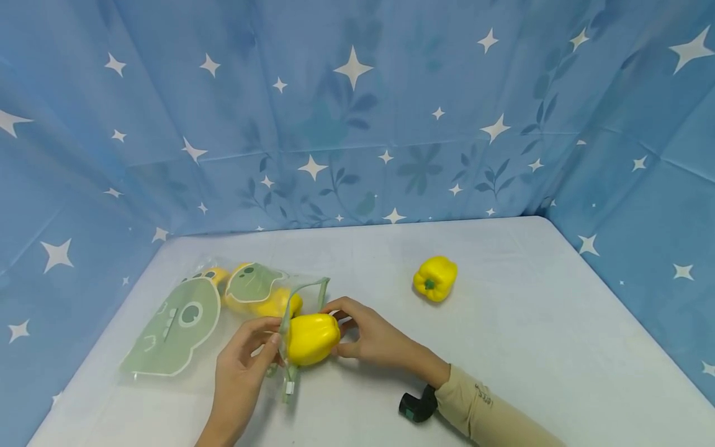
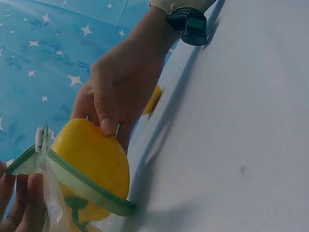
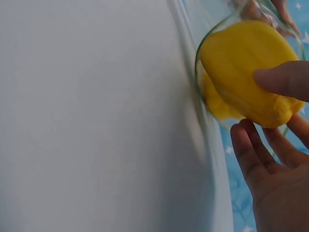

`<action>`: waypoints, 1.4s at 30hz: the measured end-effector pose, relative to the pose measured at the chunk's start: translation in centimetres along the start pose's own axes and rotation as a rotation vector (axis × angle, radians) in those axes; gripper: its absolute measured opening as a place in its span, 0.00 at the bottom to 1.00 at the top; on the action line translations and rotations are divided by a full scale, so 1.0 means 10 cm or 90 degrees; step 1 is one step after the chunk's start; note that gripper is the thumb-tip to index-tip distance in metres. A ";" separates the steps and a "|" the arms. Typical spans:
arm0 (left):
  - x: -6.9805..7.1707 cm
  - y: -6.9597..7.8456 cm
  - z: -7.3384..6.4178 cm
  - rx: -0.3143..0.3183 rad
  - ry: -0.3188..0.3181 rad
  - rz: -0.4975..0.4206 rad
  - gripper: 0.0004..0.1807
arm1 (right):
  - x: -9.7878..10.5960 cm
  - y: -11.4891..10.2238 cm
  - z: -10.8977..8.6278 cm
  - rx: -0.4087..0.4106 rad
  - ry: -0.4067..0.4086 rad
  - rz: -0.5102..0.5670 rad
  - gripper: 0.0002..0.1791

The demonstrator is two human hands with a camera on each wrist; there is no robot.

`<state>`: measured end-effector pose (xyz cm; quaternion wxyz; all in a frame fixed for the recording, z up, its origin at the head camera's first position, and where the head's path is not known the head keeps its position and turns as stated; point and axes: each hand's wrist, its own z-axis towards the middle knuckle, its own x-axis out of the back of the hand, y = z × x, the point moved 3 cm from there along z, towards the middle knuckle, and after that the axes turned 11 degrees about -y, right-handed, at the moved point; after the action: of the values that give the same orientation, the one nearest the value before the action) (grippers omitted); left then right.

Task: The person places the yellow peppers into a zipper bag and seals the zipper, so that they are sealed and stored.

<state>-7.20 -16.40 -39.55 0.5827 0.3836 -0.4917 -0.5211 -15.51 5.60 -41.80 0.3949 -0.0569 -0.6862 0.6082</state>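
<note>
A clear zip bag (image 1: 184, 329) with a green cartoon print lies on the left of the table, its green-edged mouth standing open toward the right. My left hand (image 1: 237, 366) pinches the bag near its mouth. My right hand (image 1: 377, 338) grips a yellow bell pepper (image 1: 313, 338) by its rounded end. In the left wrist view the pepper's stem end (image 2: 75, 203) is inside the green rim (image 2: 91, 181), while the rest sticks out. Another yellow bell pepper (image 1: 279, 303) and more yellow pieces (image 1: 215, 275) show through the bag.
One more yellow bell pepper (image 1: 436, 278) lies on the white table (image 1: 530, 323), right of the bag. A black device (image 1: 419, 405) is strapped at the right wrist. Blue curtains (image 1: 357, 124) with white stars stand behind and along both sides.
</note>
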 end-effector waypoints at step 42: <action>0.01 0.01 0.01 -0.021 0.016 -0.005 0.12 | 0.36 -0.03 -0.06 0.013 0.074 -0.068 0.32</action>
<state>-7.28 -16.50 -39.45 0.5931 0.3826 -0.4741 -0.5264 -17.46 8.05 -39.82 0.4666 -0.0516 -0.6576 0.5892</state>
